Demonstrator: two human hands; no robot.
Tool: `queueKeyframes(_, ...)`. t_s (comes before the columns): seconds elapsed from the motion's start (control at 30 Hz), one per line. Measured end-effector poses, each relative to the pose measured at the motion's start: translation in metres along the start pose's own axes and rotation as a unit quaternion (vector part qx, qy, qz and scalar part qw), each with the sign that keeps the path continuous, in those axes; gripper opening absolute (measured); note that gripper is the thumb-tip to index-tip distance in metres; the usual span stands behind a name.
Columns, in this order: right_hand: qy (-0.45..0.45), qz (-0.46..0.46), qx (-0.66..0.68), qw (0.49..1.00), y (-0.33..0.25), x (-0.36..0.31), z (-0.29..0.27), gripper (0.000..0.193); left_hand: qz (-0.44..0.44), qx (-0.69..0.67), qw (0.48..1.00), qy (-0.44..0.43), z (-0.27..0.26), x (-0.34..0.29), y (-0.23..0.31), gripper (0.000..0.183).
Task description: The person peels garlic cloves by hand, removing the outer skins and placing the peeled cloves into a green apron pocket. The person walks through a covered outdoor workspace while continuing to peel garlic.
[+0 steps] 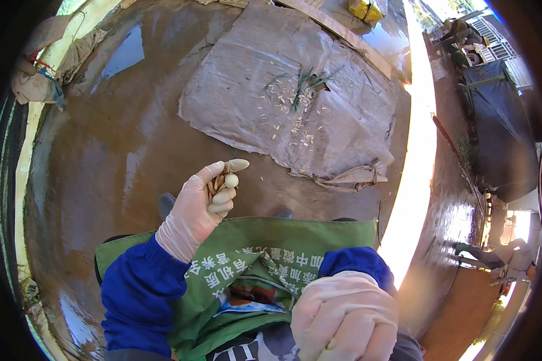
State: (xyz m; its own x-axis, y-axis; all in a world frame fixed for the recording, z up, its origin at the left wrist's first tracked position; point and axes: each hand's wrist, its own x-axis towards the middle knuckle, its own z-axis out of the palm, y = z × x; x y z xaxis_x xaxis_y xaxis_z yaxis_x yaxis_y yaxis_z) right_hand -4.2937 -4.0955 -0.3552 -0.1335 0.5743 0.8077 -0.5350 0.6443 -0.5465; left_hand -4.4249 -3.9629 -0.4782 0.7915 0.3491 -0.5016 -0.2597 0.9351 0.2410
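Note:
My left hand (206,201), in a thin whitish glove with fingertip covers, is raised over the brown floor at the centre. Its fingers curl round several small brownish, elongated pieces (218,184), whose kind I cannot make out. Close to the camera at the lower right, my right hand (346,316) is gloved too and closed in a fist. Whatever may be inside it is hidden. A green printed cloth (223,253) lies across my lap beneath both hands.
Ahead lies a grey sheet (241,84), strewn with small pale pieces (298,123) and some long green leaves (301,89). A wooden plank (343,36) runs along its far edge. A yellow package (365,11) sits beyond. Rumpled cloths (39,87) are at the far left.

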Motion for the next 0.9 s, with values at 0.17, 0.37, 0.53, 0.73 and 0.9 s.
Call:
queueKeyframes(0.17, -0.002, -0.031, -0.079, 0.996, -0.007, 0.000, -0.001, 0.010, 0.000, -0.011, 1.000, -0.025, -0.004, 0.001, -0.001, 0.033)
queueKeyframes(0.37, -0.002, -0.055, -0.155, 0.986, -0.016, -0.002, -0.003, 0.009, 0.001, -0.006, 1.000, -0.005, -0.003, 0.001, -0.001, 0.033)
queueKeyframes(0.53, -0.007, -0.066, -0.204, 0.977, -0.020, -0.003, -0.004, 0.009, -0.003, -0.018, 1.000, -0.005, -0.001, 0.001, 0.000, 0.032)
queueKeyframes(0.73, -0.016, -0.061, -0.231, 0.971, -0.024, -0.003, -0.005, 0.010, 0.001, -0.022, 1.000, 0.000, 0.000, 0.000, -0.001, 0.034)
queueKeyframes(0.9, -0.008, -0.065, -0.229, 0.971, -0.023, -0.003, -0.004, 0.009, 0.000, -0.024, 1.000, 0.018, 0.001, -0.001, -0.001, 0.034)
